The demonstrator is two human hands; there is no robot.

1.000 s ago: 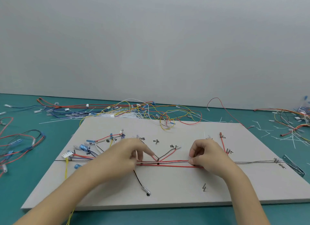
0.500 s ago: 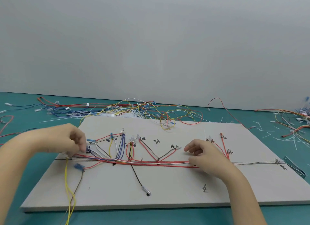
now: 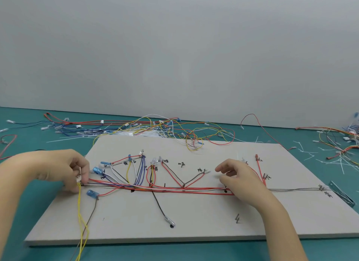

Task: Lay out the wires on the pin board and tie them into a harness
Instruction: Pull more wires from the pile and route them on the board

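A grey pin board lies on the teal table. Red, white, brown, blue and yellow wires run along its middle line and branch up to labelled pins. My left hand is at the board's left edge and pinches a white connector from which yellow wires hang down off the front. My right hand hovers over the right part of the wire trunk, fingers loosely curled and holding nothing, its heel close to the red wires.
A tangle of loose wires and white cable ties lies behind and to the right of the board. More wires sit at the far left. A metal tool rests off the board's right edge.
My left hand moved from the trunk's middle to the board's left edge and took hold of the white connector. My right hand let go of the red wires and lifted slightly.
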